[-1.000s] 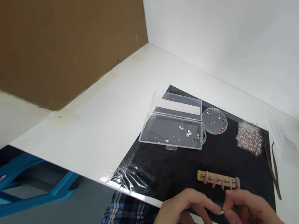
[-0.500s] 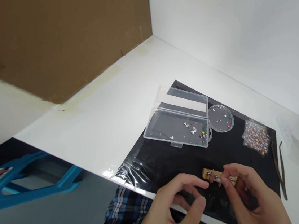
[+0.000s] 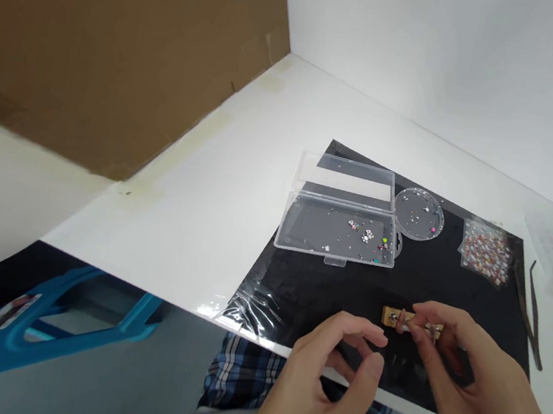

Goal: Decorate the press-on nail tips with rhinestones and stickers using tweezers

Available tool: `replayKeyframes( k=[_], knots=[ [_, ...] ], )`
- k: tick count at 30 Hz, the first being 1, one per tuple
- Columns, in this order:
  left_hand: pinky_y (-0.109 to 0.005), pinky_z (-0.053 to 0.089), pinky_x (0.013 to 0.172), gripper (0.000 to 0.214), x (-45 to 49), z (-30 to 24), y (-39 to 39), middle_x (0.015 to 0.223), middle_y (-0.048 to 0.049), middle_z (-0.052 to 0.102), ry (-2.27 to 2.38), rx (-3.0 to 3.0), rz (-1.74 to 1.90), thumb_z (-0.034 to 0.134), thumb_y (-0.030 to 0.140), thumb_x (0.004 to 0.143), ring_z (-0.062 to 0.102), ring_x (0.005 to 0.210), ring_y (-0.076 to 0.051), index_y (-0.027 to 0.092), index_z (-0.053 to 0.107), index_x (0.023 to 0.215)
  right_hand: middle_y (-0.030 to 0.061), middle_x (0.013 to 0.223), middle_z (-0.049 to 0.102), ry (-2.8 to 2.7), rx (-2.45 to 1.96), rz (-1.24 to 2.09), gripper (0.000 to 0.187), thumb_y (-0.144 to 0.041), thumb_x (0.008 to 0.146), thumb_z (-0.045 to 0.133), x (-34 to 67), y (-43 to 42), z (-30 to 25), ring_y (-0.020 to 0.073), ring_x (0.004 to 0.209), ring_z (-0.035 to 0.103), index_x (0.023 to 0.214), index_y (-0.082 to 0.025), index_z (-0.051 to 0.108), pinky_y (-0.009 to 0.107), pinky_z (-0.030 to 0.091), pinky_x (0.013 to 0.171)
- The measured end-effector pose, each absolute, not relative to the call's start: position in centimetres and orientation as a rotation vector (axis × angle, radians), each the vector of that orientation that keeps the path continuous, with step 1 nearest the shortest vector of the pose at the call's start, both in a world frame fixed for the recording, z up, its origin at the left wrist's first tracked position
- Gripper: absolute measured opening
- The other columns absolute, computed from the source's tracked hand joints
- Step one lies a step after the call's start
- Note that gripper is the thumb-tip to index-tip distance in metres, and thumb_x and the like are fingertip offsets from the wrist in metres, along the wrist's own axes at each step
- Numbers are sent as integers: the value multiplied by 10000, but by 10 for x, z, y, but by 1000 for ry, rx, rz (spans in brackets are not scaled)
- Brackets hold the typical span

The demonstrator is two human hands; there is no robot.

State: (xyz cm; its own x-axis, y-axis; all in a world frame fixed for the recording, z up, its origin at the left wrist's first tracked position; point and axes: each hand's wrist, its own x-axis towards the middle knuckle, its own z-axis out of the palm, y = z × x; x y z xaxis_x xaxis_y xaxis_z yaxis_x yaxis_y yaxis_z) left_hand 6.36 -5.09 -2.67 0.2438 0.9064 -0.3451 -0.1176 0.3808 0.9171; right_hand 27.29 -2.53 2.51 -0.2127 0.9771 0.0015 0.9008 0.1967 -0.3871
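Note:
On the black mat [image 3: 297,283] lies a short wooden bar [image 3: 387,315] with small shiny metal knobs along it. A pinkish false nail [image 3: 401,321] sits across the bar near its left end. My right hand [image 3: 472,372] is over the bar's right part, thumb and forefinger pinched on a small pale false nail that the fingertips mostly cover. My left hand [image 3: 331,375] is to the left of the bar, fingers curved and apart, with nothing between them.
Beyond my hands stands an open clear plastic case [image 3: 333,258] with small gems and charms. A round clear dish [image 3: 417,236] adjoins it. Packets of beads [image 3: 486,253] and dark tweezers [image 3: 533,319] lie right. A blue plastic frame [image 3: 52,347] is below the table's left edge.
My right fingertips have come closer to the false nail at the bar's left end. My left hand keeps its curved, open shape. The whole view has shifted slightly.

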Motion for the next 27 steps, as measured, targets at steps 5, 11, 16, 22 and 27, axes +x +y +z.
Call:
replayKeyframes(
  k=[5,11,16,22,27],
  knots=[
    [-137,438,476,192,62,-29,-55,1092,-34,726,1108,871,764,646,379,1002,712,765,-110,312,739,1156,-19,819,775,-2171,-1869,526,265,-521,1050,579,272,-23,25,116,564,675,1143,-306,703,199,506,486],
    [-159,407,460,205,63,-25,-55,1102,-54,737,1136,852,736,644,376,988,690,750,-122,289,748,1142,-6,800,762,-2141,-1904,545,280,-535,1033,598,272,-25,27,127,562,669,1124,-295,708,211,499,470],
    [-165,402,467,215,62,-25,-54,1098,-66,732,1130,849,725,647,384,986,688,761,-133,280,745,1146,-8,823,773,-2165,-1886,540,241,-494,1041,598,271,-24,28,124,573,672,1131,-306,719,210,518,489],
    [-160,391,465,219,61,-26,-52,1112,-58,717,1119,844,710,640,409,998,689,763,-123,292,741,1153,-7,910,801,-2198,-1830,484,216,-458,1051,595,270,-22,27,125,626,696,1163,-316,714,212,531,522],
    [-157,378,457,206,62,-25,-53,1107,-54,714,1115,849,724,640,390,997,701,761,-119,294,734,1153,23,940,803,-2214,-1861,452,267,-502,1052,584,271,-24,27,152,667,716,1161,-302,723,245,558,558]
  ],
)
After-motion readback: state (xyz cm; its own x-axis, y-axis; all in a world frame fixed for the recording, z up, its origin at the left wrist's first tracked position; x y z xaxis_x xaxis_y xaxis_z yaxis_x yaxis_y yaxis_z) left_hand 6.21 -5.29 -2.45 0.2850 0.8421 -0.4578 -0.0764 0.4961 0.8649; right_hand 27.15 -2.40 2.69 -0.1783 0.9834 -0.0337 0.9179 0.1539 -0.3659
